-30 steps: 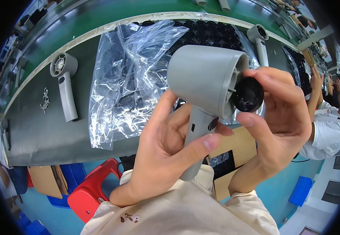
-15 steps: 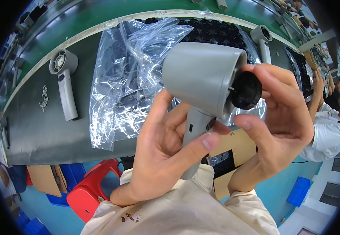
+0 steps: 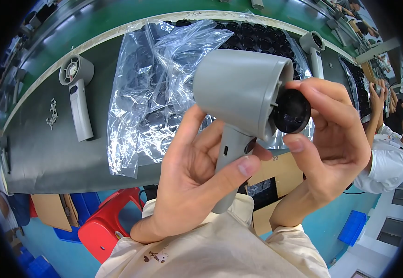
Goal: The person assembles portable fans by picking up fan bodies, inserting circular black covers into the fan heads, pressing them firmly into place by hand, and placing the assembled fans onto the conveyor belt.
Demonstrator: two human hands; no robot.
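A grey handheld fan [image 3: 241, 90] is raised over the table's near edge, its round barrel turned so the open end faces right. My left hand [image 3: 197, 180] is closed around its handle, the thumb lying across the front below a dark button. Between the thumb and fingertips of my right hand [image 3: 331, 134] is a round black cap [image 3: 293, 111]. The cap sits at the barrel's open end, tilted, with thin grey ribs visible behind it. Whether it touches the ribs I cannot tell.
A clear plastic bag [image 3: 136, 102] lies over a tray of black round parts [image 3: 257, 39]. Another grey fan [image 3: 78, 99] rests at left beside small metal pieces [image 3: 52, 115]; a further fan [image 3: 313, 51] lies back right. A red stool [image 3: 106, 227] stands below; a co-worker's sleeve [image 3: 387, 162] is at right.
My right thumb has shifted up and right to the cap's lower edge. The cap has turned slightly, showing more of its glossy face. The fan is nearly still in my left hand.
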